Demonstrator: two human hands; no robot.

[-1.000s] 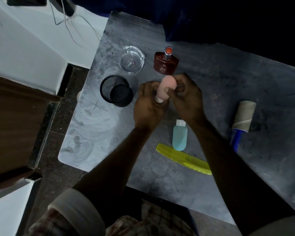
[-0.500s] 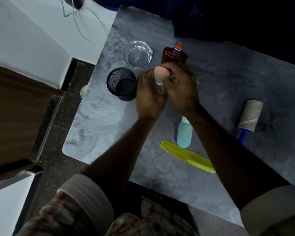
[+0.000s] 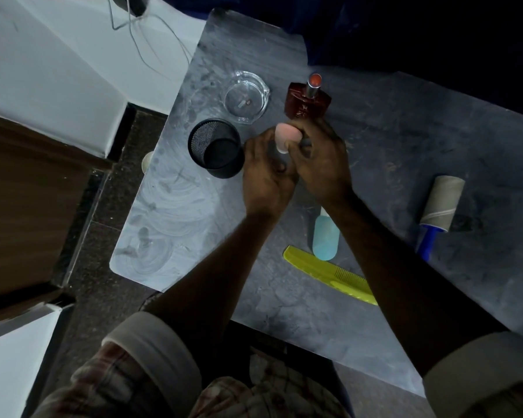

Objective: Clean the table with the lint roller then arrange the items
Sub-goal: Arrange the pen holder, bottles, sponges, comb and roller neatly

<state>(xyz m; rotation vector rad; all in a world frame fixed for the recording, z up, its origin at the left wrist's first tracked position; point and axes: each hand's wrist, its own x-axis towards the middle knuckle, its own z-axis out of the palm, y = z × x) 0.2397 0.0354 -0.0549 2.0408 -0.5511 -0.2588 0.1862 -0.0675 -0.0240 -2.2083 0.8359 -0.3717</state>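
Note:
Both hands meet over the grey table (image 3: 405,152) around a small pink tube (image 3: 286,137) with a white cap, held upright. My left hand (image 3: 266,179) wraps its lower part and my right hand (image 3: 323,164) pinches it from the right. The lint roller (image 3: 441,203) with a blue handle lies at the right, apart from my hands. A light blue tube (image 3: 325,236) and a yellow comb (image 3: 329,274) lie near my right forearm. A dark red perfume bottle (image 3: 307,101) stands just beyond my hands.
A black mesh cup (image 3: 215,152) stands left of my hands, with a clear glass ashtray (image 3: 246,96) behind it. The table's left edge drops to a dark floor (image 3: 103,230). White wall and cables sit at the upper left.
Both hands have carried the pink tube a little away from me, toward the perfume bottle and mesh cup. The other items lie where they were.

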